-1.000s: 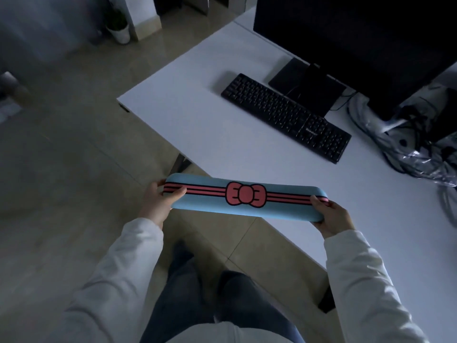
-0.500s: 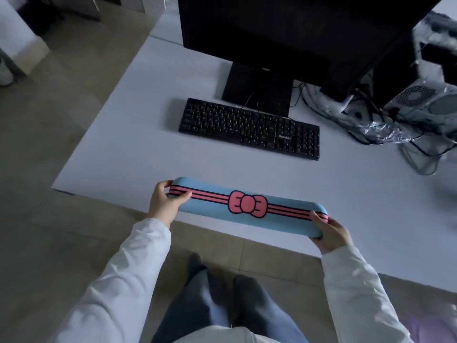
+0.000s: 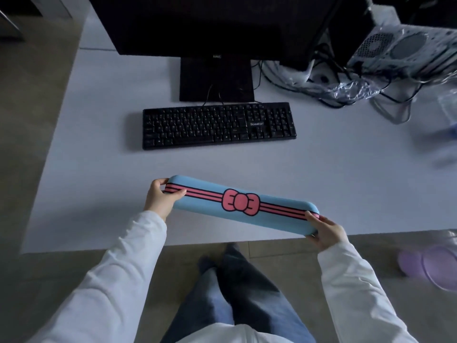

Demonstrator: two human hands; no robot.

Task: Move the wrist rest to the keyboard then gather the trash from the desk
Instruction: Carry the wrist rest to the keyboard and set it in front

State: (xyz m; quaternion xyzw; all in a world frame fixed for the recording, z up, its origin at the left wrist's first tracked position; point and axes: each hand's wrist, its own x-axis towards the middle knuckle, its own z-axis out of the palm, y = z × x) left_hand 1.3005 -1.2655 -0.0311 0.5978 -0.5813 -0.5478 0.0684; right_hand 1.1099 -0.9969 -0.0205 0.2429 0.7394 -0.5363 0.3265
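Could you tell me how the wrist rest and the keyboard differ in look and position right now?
The wrist rest is light blue with pink stripes and a pink bow; the keyboard is plain black. The wrist rest is held at its ends by the left hand and right hand, while the keyboard lies flat on the white desk. The rest sits tilted; the keyboard lies square to the desk. Both are long, narrow bars.

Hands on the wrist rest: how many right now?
2. The left hand grips the left end of the wrist rest, and the right hand grips its right end. The rest is tilted over the desk's near edge, short of the keyboard.
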